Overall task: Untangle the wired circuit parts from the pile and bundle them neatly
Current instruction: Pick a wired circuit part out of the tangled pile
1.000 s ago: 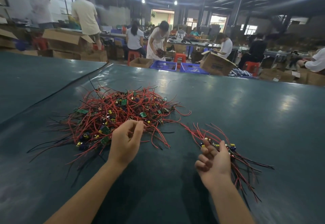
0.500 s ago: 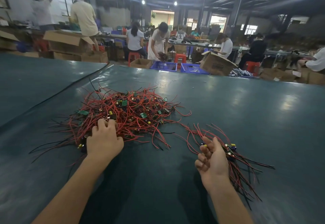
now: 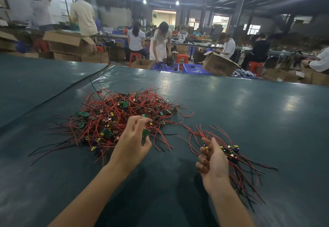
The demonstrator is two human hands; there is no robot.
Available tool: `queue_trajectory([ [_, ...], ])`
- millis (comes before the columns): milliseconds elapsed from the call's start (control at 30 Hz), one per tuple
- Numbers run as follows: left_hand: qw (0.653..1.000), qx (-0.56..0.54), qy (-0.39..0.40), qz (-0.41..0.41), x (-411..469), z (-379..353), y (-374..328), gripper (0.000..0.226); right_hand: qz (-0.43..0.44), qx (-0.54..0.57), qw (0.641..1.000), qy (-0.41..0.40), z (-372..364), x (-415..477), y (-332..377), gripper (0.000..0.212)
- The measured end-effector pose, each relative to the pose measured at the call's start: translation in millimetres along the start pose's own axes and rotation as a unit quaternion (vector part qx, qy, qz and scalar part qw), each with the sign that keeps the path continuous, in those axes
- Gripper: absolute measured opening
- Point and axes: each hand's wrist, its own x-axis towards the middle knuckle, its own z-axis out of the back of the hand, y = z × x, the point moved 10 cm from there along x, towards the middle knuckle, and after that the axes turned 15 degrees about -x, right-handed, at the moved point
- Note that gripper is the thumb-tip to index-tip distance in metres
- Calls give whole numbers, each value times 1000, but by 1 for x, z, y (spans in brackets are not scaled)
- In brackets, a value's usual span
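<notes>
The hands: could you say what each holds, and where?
Left hand pinches a green circuit board itself; right hand grips the wire bundle at its component end.

table cover (image 3: 231, 112): smooth dark teal sheet, glossy, mirroring the ceiling lamps
wires (image 3: 114, 105): thin red and black plastic coating, smooth, faint sheen
circuit boards (image 3: 82, 113): flat green board, matt
capacitors (image 3: 102, 134): shiny yellow and dark blue sleeves
bundle (image 3: 249, 166): near right, the same plastic-coated strands
boxes (image 3: 219, 64): far, brown cardboard, matt, creased flaps
crates (image 3: 194, 69): far, blue plastic lattice
stools (image 3: 183, 57): far, red plastic, slightly shiny
</notes>
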Motion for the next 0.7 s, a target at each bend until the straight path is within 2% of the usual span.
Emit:
queue_trajectory([
  [133, 984, -86, 13, -155, -8, -11, -46, 51, 31, -71, 996, 33, -13, -4, 3, 33],
  [300, 968, -155, 32, -196, -18, -19, -69, 59, 76, -171, 972, 145, -53, -27, 2, 43],
  [467, 958, -159, 72, -229, -24, -33, -81, 62, 114, -133, 973, 153, -57, -34, 8, 29],
  [533, 958, -157, 61, -231, -26, -35, -79, 53, 112, -126, 975, 148, -55, -32, 7, 22],
  [600, 960, -150, 49, -230, -28, -35, -78, 36, 116, -130, 976, 134, -53, -30, 8, 27],
  [700, 965, -145, 81, -204, -30, -45, -74, 11, 141, -129, 975, 114, -51, -31, 14, 22],
])
